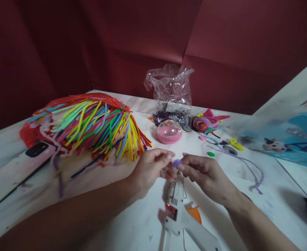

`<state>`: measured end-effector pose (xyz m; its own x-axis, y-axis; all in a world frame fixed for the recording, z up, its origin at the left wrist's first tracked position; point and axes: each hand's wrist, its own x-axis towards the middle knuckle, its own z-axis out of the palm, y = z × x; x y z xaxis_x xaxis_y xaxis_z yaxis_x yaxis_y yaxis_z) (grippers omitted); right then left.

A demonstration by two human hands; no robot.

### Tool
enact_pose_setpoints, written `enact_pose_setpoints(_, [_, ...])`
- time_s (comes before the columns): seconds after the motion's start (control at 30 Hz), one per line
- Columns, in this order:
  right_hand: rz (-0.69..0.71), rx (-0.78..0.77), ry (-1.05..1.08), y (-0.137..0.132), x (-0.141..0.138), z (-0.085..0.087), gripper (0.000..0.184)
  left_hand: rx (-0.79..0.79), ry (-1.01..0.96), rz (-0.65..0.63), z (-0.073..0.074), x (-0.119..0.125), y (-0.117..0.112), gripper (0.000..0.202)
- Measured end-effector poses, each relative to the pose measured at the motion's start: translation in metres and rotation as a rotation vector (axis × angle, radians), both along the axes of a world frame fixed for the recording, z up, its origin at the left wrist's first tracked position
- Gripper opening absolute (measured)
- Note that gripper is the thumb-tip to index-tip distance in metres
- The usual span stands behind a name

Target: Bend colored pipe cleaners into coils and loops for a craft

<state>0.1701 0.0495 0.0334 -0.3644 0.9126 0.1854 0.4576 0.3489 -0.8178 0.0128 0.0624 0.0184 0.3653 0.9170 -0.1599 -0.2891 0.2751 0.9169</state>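
Left hand (149, 169) and right hand (204, 172) are both pinching a small purple piece (177, 162) above the glue gun (179, 212).

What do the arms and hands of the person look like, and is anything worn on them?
Both forearms are bare, with no sleeves in view. The left hand and the right hand wear no gloves, and no rings show on the fingers. Something dark at the right wrist is too blurred to identify.

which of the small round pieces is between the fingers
The purple piece, pinched between the left hand and right hand. The green piece lies loose on the table.
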Motion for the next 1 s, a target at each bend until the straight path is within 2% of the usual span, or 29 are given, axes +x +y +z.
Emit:
enact_pose_setpoints(0.1, [-0.051,0.129,-0.010,-0.0004,0.0002,-0.0013,0.026,-0.046,-0.056,-0.043,-0.0003,-0.0024,0.0011,0.024])
enact_pose_setpoints(0.23, [0.009,0.361,-0.124,-0.0010,0.0018,-0.0058,0.016,-0.069,-0.077,-0.102,-0.0004,-0.0054,0.0009,0.020])
enact_pose_setpoints(0.3, [0.025,0.409,-0.180,-0.0006,0.0026,-0.0078,0.017,-0.066,-0.074,-0.097,0.0003,-0.0061,0.0006,0.018])
enact_pose_setpoints(0.4, [0.000,0.332,-0.177,-0.0001,0.0033,-0.0080,0.019,-0.067,-0.089,-0.069,0.0023,-0.0061,0.0009,0.019])
enact_pose_setpoints(0.53, [-0.104,0.045,-0.045,-0.0004,0.0029,-0.0057,0.025,-0.053,-0.115,0.017,0.0036,-0.0045,0.0019,0.019])
enact_pose_setpoints(0.6, [-0.115,-0.043,0.008,-0.0005,0.0016,-0.0058,0.030,-0.045,-0.112,0.044,0.0028,-0.0032,0.0019,0.019])
enact_pose_setpoints(0.83, [-0.064,-0.149,0.115,-0.0011,-0.0053,-0.0089,0.028,0.012,-0.014,0.030,-0.0013,0.0009,-0.0015,0.011])
enact_pose_setpoints(1.0, [-0.044,-0.130,0.079,-0.0027,-0.0045,-0.0066,0.027,0.021,0.001,0.052,0.0006,0.0016,-0.0029,0.012])
